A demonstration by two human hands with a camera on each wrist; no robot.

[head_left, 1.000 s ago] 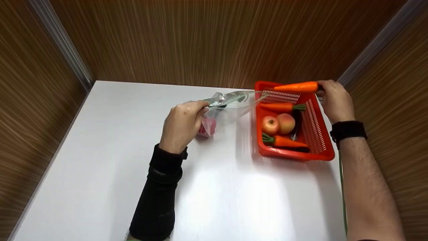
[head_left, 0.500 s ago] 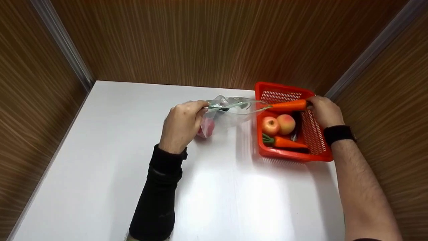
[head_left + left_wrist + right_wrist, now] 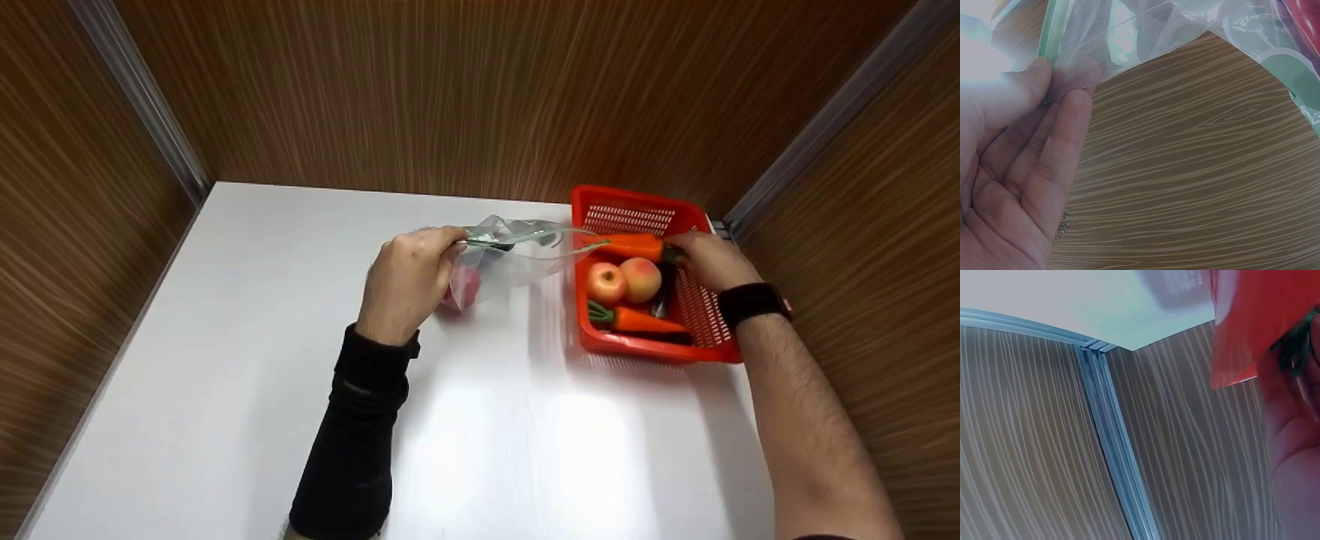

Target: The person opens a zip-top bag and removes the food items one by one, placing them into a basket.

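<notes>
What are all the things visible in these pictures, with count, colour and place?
table: 1, white, between brown wood-grain walls.
basket: 1, red, table's right far side.
carrots: 2, orange; one held at the basket's far end, tip toward the bag; one lying at its near end.
apples: 2, red-yellow, basket middle.
plastic bag: 1, clear, left of basket, red item inside.
left hand: pinches the bag's rim.
right hand: grips the held carrot's green end.

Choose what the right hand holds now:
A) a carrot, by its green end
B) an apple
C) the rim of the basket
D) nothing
A: the right hand grips the green end of the carrot, whose tip points at the plastic bag.
</notes>
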